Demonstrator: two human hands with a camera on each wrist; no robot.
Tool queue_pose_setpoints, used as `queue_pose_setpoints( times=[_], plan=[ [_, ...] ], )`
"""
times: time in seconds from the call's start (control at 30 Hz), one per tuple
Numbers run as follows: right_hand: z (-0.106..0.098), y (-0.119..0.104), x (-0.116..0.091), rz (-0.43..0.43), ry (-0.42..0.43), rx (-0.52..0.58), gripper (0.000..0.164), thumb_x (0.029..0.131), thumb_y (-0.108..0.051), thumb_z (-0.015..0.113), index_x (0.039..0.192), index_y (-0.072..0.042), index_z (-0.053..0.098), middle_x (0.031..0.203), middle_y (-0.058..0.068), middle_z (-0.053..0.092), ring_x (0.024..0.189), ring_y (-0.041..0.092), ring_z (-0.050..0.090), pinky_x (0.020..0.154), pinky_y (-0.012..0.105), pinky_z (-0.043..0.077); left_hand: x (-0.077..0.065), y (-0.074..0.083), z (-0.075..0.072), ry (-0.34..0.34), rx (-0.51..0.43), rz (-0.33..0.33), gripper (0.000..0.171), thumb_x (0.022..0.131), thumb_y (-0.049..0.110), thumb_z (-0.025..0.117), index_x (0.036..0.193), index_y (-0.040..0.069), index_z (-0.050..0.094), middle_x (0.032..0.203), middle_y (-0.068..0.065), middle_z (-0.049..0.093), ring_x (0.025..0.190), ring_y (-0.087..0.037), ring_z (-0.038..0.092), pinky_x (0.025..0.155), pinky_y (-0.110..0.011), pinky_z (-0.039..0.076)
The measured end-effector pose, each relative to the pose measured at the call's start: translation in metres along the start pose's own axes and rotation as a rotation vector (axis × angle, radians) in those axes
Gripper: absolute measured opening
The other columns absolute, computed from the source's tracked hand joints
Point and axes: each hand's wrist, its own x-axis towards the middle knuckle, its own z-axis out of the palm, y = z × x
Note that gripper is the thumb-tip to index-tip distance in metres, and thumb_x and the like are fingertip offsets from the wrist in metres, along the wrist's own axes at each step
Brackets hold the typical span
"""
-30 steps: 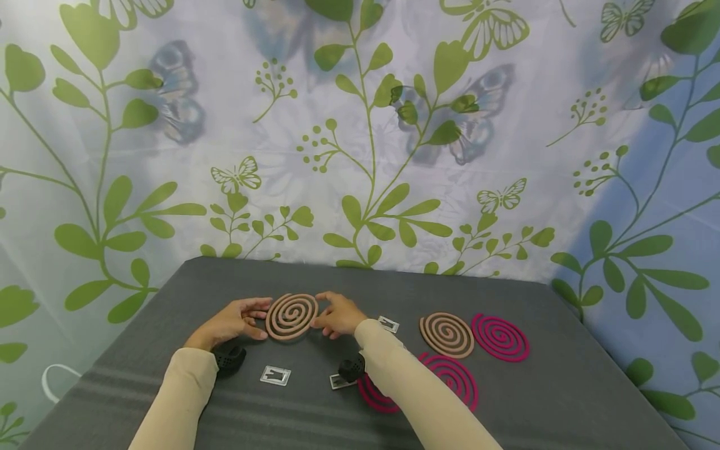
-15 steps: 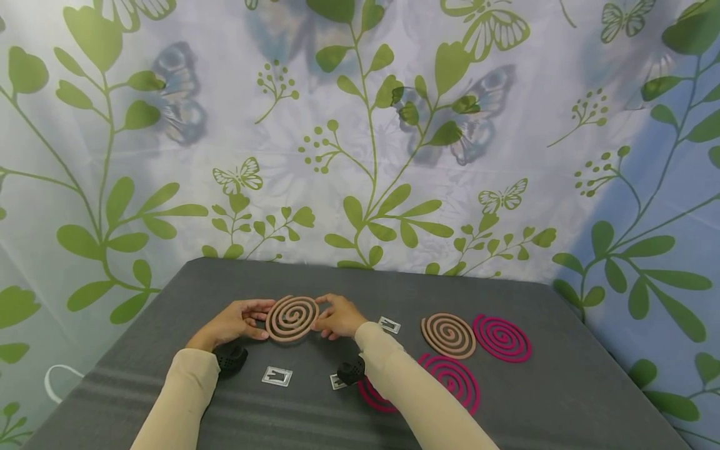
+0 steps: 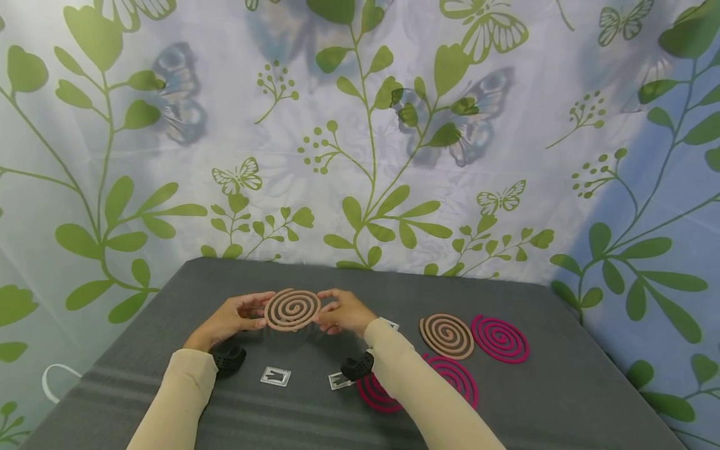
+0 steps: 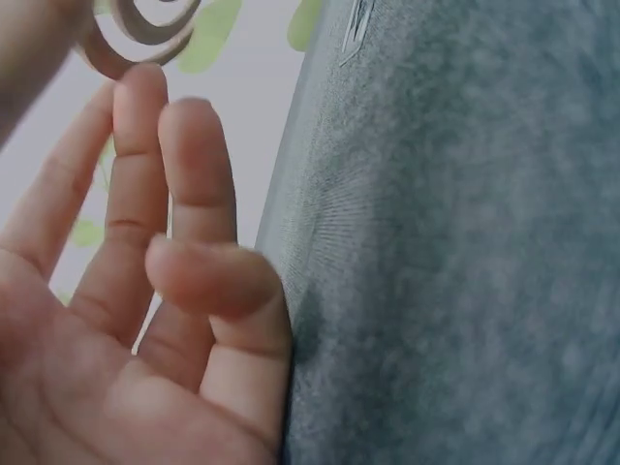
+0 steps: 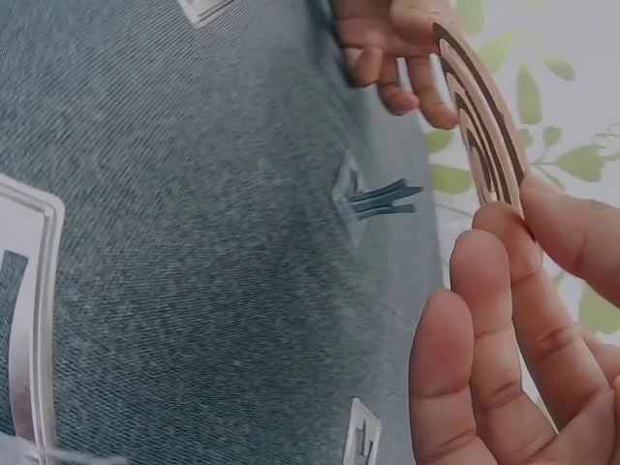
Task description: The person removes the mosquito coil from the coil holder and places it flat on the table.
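Both hands hold a brown mosquito coil (image 3: 292, 309) up between them at the left of the table, above its surface. My left hand (image 3: 230, 319) pinches its left edge between thumb and forefinger, the other fingers spread loosely below. At the opposite edge, the thumb and forefinger of my right hand (image 3: 345, 311) pinch it; the coil (image 5: 499, 121) appears nearly edge-on in the right wrist view. Below it in that view stands a small metal coil stand (image 5: 346, 199) with raised prongs, mostly hidden by the coil in the head view.
On the grey table (image 3: 534, 412) lie flat metal stands, one in front (image 3: 275, 376) and another stand (image 3: 339, 380) by the right wrist. To the right lie a second brown coil (image 3: 447, 336), a pink coil (image 3: 500, 339) and more pink coils (image 3: 461, 378) partly under the sleeve. A patterned curtain (image 3: 360, 125) hangs behind.
Over the last half second the brown coil has risen slightly and tilted, looking wider and flatter. Both hands moved up a little with it, the right wrist shifting to the right.
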Motion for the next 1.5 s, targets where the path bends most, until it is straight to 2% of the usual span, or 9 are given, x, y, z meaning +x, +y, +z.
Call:
queue_pose_setpoints(
  times=[0.13,0.33,0.43,0.57,0.7,0.83,1.0,1.23,1.5],
  plan=[
    [-0.005,-0.003,-0.003,0.000,-0.018,0.061,0.062,0.100,0.003,0.072,0.157,0.005,0.046,0.102,0.009,0.076,0.073,0.012,0.067,0.067,0.025,0.057,0.000,0.004,0.001,0.003,-0.031,0.007,0.074,0.099,0.010,0.082,0.159,-0.011,0.043,0.143,-0.030,0.063,0.111,-0.008,0.068,0.090,-0.027,0.060],
    [-0.013,-0.008,-0.008,-0.001,-0.031,0.127,0.067,0.101,0.001,0.072,0.162,0.002,0.042,0.108,0.008,0.075,0.079,0.013,0.069,0.072,0.026,0.059,0.001,0.010,0.003,-0.030,-0.073,0.037,0.073,0.105,0.010,0.074,0.162,-0.012,0.034,0.118,0.002,0.074,0.106,-0.008,0.071,0.093,-0.028,0.060],
    [-0.017,-0.011,-0.013,-0.011,-0.017,0.155,0.067,0.102,0.001,0.071,0.163,0.001,0.041,0.109,0.008,0.075,0.079,0.012,0.070,0.072,0.026,0.059,0.003,0.013,0.005,-0.061,-0.078,0.042,0.074,0.107,0.011,0.071,0.164,-0.011,0.031,0.113,0.008,0.075,0.107,-0.009,0.071,0.095,-0.028,0.058],
    [-0.020,-0.015,-0.020,-0.041,0.003,0.162,0.069,0.102,0.003,0.072,0.163,0.002,0.041,0.107,0.005,0.075,0.079,0.011,0.070,0.071,0.024,0.059,0.006,0.021,0.007,-0.079,-0.106,0.044,0.074,0.108,0.011,0.069,0.166,-0.009,0.029,0.113,0.008,0.077,0.109,-0.010,0.071,0.099,-0.031,0.057],
    [-0.022,-0.017,-0.028,-0.087,0.007,0.161,0.071,0.100,0.004,0.074,0.163,0.003,0.040,0.104,0.003,0.076,0.082,0.013,0.072,0.072,0.025,0.059,0.007,0.030,0.009,-0.083,-0.122,0.077,0.072,0.108,0.008,0.068,0.166,-0.010,0.028,0.113,0.007,0.077,0.110,-0.009,0.071,0.102,-0.032,0.057],
    [-0.026,-0.016,-0.035,-0.136,0.008,0.181,0.072,0.099,0.004,0.073,0.163,0.003,0.040,0.100,0.000,0.076,0.083,0.014,0.071,0.074,0.026,0.058,0.010,0.040,0.012,-0.089,-0.121,0.114,0.071,0.107,0.005,0.068,0.166,-0.010,0.029,0.112,0.007,0.077,0.108,-0.010,0.072,0.100,-0.030,0.057],
    [-0.034,-0.015,-0.043,-0.185,-0.004,0.194,0.075,0.098,0.002,0.075,0.164,0.002,0.039,0.097,-0.003,0.074,0.081,0.013,0.069,0.073,0.026,0.056,0.011,0.056,0.017,-0.086,-0.128,0.118,0.073,0.106,0.006,0.070,0.166,-0.007,0.031,0.112,0.005,0.077,0.107,-0.012,0.073,0.100,-0.030,0.057],
    [-0.047,-0.010,-0.055,-0.248,-0.021,0.152,0.079,0.097,-0.004,0.079,0.165,0.001,0.038,0.099,-0.003,0.076,0.085,0.014,0.070,0.075,0.027,0.057,0.010,0.080,0.026,-0.102,-0.102,0.108,0.076,0.103,0.005,0.075,0.167,-0.003,0.034,0.110,0.002,0.078,0.107,-0.018,0.074,0.100,-0.032,0.057],
    [-0.059,-0.004,-0.073,-0.293,0.003,0.120,0.082,0.095,-0.004,0.082,0.164,-0.001,0.039,0.098,-0.004,0.076,0.085,0.013,0.072,0.079,0.029,0.058,0.011,0.101,0.041,-0.144,-0.093,0.149,0.079,0.100,0.005,0.078,0.165,-0.005,0.035,0.110,0.001,0.079,0.101,-0.021,0.074,0.096,-0.036,0.059]
  ],
)
